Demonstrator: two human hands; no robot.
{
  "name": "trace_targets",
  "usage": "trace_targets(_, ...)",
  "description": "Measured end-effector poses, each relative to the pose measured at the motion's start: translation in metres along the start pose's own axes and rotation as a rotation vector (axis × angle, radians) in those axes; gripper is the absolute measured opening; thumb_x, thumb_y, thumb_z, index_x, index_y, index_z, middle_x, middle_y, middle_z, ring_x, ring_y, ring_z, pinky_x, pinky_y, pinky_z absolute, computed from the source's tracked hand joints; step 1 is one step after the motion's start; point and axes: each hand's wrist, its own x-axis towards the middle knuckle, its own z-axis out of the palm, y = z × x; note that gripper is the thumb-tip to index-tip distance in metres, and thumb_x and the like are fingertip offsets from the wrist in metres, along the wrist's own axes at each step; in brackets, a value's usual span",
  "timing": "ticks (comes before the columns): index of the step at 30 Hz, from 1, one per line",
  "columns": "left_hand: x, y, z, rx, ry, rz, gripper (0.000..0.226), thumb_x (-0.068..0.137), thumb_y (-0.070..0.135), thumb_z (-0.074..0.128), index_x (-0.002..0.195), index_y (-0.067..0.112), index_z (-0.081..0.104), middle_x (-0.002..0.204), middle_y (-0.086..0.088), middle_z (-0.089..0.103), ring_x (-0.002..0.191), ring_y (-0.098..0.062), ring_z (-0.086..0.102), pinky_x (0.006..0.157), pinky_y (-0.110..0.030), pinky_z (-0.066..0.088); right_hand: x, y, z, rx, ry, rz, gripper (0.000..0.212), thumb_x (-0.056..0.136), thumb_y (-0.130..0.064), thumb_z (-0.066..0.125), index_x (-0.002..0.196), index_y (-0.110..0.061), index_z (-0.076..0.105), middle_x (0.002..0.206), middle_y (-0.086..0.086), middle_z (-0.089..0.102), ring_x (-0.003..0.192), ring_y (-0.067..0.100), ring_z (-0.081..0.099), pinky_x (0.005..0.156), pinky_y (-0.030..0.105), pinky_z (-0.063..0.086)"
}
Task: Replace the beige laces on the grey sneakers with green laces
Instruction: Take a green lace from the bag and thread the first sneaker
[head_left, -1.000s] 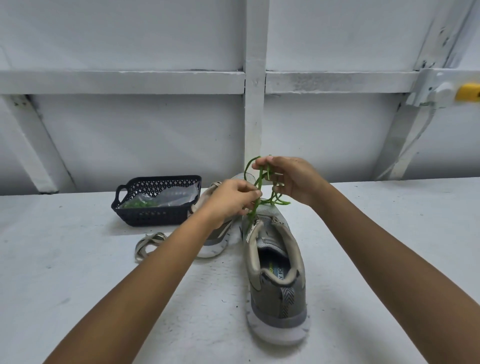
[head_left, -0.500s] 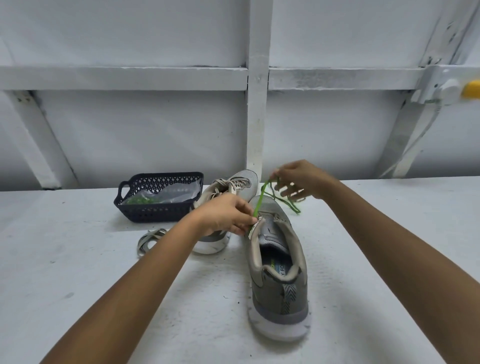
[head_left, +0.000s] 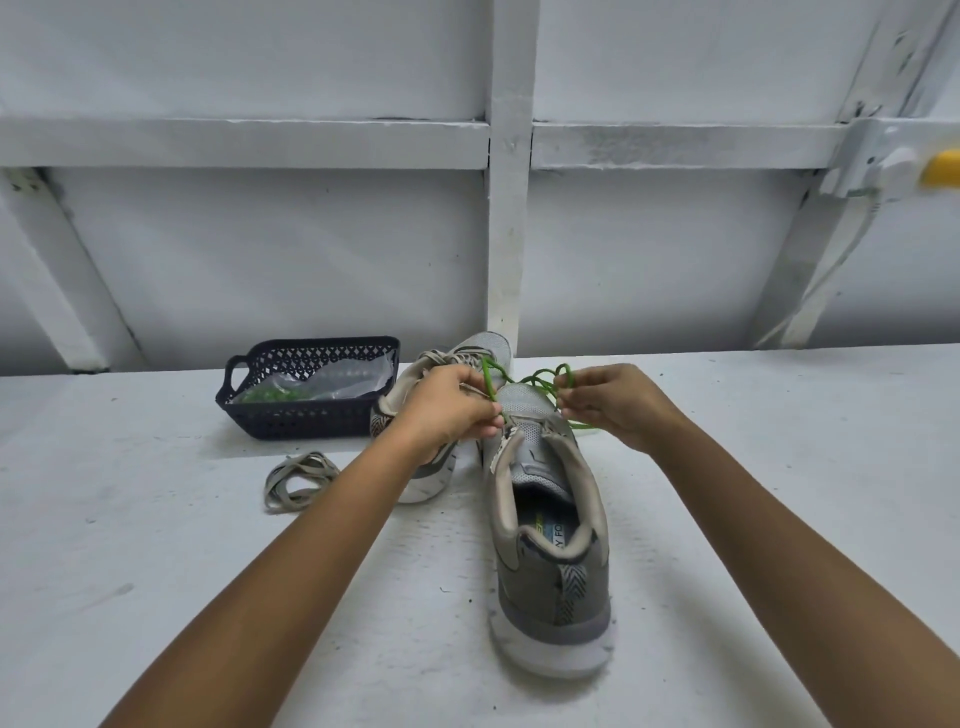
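Worn on the head, wide-angle, looking forward and down over the white painted desk (head_left: 156, 545), from above and behind the bare left forearm (head_left: 311, 545) and bare right forearm (head_left: 779, 545). Set near, with both arms stretched out to the grey mesh sneaker with the white sole (head_left: 535, 608), seen heel-first just below centre. Squarely facing the white panelled wall with painted beams (head_left: 260, 260) across the upper half, lines bowed near the edges.

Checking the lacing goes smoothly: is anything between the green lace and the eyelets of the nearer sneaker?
Nothing visible. The left hand and right hand pinch the green lace right over the front of the nearer sneaker. The loose beige lace lies on the table, off to the left.
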Motion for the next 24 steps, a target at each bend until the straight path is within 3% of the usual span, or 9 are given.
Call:
trace_targets(4,0.012,-0.005,0.006,0.252,0.157,0.136,0.018,0.085,-0.008,0.056,0.078,0.008,0.055,0.061,-0.008,0.063,0.047,-0.007,0.063,0.051,-0.025,0.056,-0.001,0.02,0.009,-0.052,0.115,-0.065,0.011,0.087,0.009,0.057,0.093,0.002,0.064,0.073,0.007,0.059,0.064,0.018,0.056,0.059,0.02,0.054)
trace_targets(11,0.023,-0.005,0.015,0.675,0.271,0.224,0.011,0.084,0.003,0.053,0.084,0.011,0.06,0.07,-0.003,0.068,0.055,-0.014,0.068,0.058,-0.032,0.053,-0.003,0.037,0.011,0.001,0.235,-0.096,0.011,0.087,0.005,0.06,0.082,-0.004,0.062,0.07,0.008,0.06,0.058,0.014,0.059,0.054,0.018,0.054)
trace_targets(13,0.028,-0.007,0.015,0.755,0.292,0.216,0.01,0.081,0.005,0.054,0.082,0.014,0.059,0.073,-0.004,0.069,0.068,-0.021,0.069,0.065,-0.036,0.055,-0.002,0.039,0.012,-0.001,0.241,-0.102,0.011,0.087,0.005,0.06,0.081,-0.005,0.062,0.07,0.008,0.06,0.061,0.017,0.059,0.054,0.017,0.053)
trace_targets(18,0.033,-0.01,0.018,0.869,0.299,0.2,0.01,0.081,0.008,0.055,0.086,0.015,0.06,0.09,-0.005,0.068,0.09,-0.026,0.062,0.064,-0.03,0.041,0.001,0.041,0.012,-0.033,0.261,-0.106,0.013,0.086,0.004,0.061,0.078,-0.007,0.063,0.069,0.007,0.061,0.062,0.016,0.059,0.057,0.021,0.053)
trace_targets(24,0.033,-0.011,0.02,0.919,0.268,0.169,0.013,0.08,0.009,0.055,0.089,0.016,0.061,0.097,-0.004,0.066,0.093,-0.026,0.06,0.064,-0.029,0.038,0.002,0.043,0.01,-0.067,0.26,-0.111,0.01,0.086,0.003,0.062,0.08,-0.005,0.064,0.069,0.008,0.062,0.062,0.017,0.06,0.058,0.022,0.052)
